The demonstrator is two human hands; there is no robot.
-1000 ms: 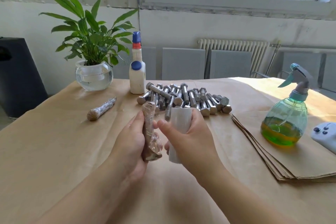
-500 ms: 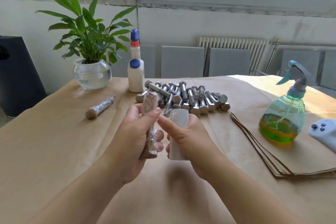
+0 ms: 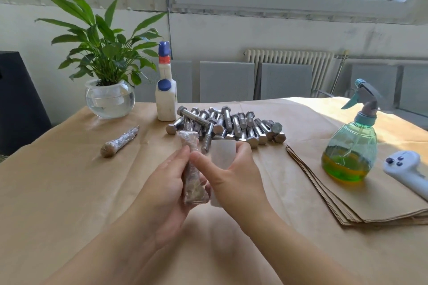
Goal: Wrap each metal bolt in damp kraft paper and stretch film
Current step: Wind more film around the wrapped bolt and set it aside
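Note:
My left hand (image 3: 168,183) holds a bolt wrapped in brown kraft paper and clear film (image 3: 191,169), upright above the table's middle. My right hand (image 3: 236,176) grips a small white roll of stretch film (image 3: 222,152) right beside it, thumb touching the wrapped bolt near my left fingertips. A pile of bare metal bolts (image 3: 228,126) lies just behind the hands. One finished wrapped bolt (image 3: 119,142) lies to the left. A stack of kraft paper sheets (image 3: 361,201) lies at the right.
A green spray bottle (image 3: 352,146) stands on the paper stack, with a white controller (image 3: 407,172) at the right edge. A white bottle with blue caps (image 3: 165,92) and a plant in a glass bowl (image 3: 108,97) stand at the back. Kraft paper covers the table (image 3: 58,192).
My left fingers have shifted from the bolt's upper end down to its middle, and the right thumb has closed in against them. Both hands stay close together.

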